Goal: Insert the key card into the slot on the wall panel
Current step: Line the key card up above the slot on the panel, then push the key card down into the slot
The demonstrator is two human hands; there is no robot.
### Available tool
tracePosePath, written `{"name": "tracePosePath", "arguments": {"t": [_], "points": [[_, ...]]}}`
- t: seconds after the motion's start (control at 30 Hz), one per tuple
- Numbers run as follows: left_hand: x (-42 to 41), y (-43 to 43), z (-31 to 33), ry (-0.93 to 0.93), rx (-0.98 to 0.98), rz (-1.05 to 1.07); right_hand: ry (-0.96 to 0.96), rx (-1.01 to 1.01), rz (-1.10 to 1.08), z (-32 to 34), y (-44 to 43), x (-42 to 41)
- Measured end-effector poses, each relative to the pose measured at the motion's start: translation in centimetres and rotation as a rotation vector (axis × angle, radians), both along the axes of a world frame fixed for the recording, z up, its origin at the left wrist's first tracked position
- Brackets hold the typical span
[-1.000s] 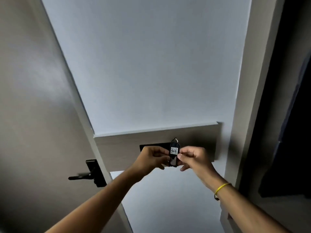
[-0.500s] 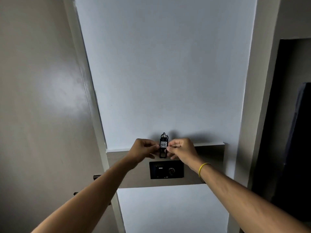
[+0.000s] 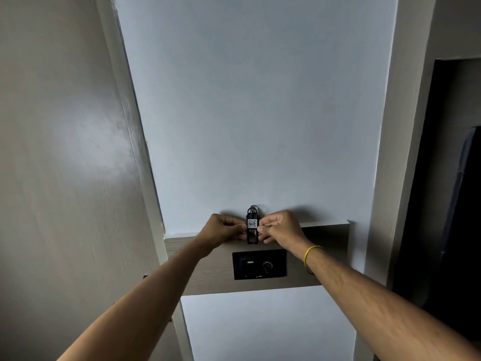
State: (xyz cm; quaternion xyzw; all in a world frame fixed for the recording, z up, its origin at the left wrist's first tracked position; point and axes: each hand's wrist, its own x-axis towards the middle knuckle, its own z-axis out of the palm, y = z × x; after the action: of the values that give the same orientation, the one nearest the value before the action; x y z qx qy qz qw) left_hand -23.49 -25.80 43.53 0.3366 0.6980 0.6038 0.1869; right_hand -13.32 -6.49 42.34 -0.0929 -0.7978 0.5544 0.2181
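Left hand and right hand pinch key card above wall panel.

The key card looked like black plastic with a white paper label and a shiny metal ring at its top. The wall panel was dark, matt plastic, set in a board with a pale wood-grain finish. The wall above appeared smooth, matt painted plaster. The door had a faintly glossy wood-grain surface. A yellow, rubbery-looking band circled the right wrist.
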Motion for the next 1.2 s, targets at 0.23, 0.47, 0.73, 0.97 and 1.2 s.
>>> {"name": "tracePosePath", "arguments": {"t": [0.23,0.47,0.73,0.97,1.2], "points": [[-0.4,0.0,-0.2,-0.009,-0.001,-0.005,-0.005,-0.006,0.009,-0.3,0.2,-0.4],[-0.3,0.1,-0.2,-0.031,0.019,0.019,0.001,0.001,0.002,-0.6,0.3,-0.9],[-0.8,-0.2,-0.5,-0.010,0.019,0.076,-0.026,0.081,-0.004,-0.7,-0.2,-1.6],[1.0,-0.3,0.4,0.010,0.019,0.109,-0.034,0.116,0.011,0.7,-0.7,-0.2],[1.7,-0.1,-1.1,0.089,-0.032,0.167,0.038,0.188,-0.047,-0.9,-0.8,0.4]]}}
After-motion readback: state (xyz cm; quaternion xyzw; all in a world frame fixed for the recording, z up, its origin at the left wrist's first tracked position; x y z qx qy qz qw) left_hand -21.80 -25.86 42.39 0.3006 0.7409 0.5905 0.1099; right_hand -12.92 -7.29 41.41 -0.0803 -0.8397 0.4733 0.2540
